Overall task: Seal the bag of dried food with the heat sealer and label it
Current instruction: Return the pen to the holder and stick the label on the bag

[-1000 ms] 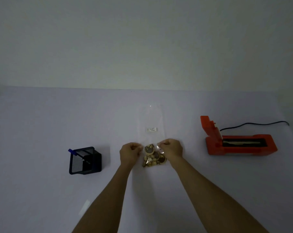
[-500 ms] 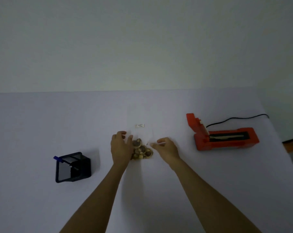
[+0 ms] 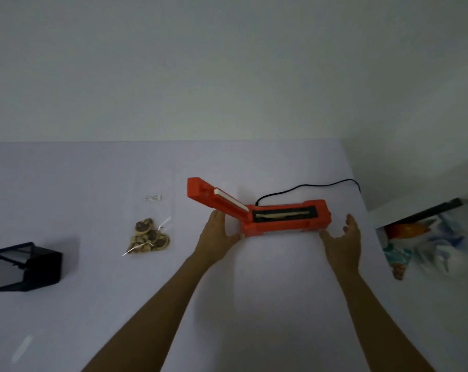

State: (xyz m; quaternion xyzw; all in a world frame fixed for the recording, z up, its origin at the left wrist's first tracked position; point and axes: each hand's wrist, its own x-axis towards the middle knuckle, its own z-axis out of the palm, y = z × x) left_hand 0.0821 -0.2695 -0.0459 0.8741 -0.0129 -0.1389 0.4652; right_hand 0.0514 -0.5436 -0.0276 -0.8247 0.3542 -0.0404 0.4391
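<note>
Pen holder: a black mesh pen holder (image 3: 23, 267) sits at the far left of the surface (image 3: 254, 304), well apart from your hands and playing no part just now.
Bag of dried food: the clear bag (image 3: 152, 226) lies flat, left of the sealer and free of both hands; the food is bunched at its near end and the open mouth points away from you, so its long axis runs near to far.
Label: a small white label (image 3: 153, 198) lies on the upper part of the bag; whether it is stuck down you cannot tell.
Left grip: your left hand (image 3: 216, 232) is open, fingers straight, at the hinge end of the sealer, under the raised lid; it touches or nearly touches the body.
Heat sealer: the orange heat sealer (image 3: 284, 220) has its lid up at the left end and its long axis runs left to right, crosswise to the bag.
Right grip: your right hand (image 3: 343, 237) is open with relaxed fingers, just beside the right end and holding nothing.
Relation that matters: the bag lies to the left of both hands, nearer your left one. Judged from this, the sealer wants bringing towards the bag, or the bag's mouth laid across the sealing strip.
Cord: the black cord (image 3: 308, 186) trails off the back to the right and may limit how far the sealer slides.
</note>
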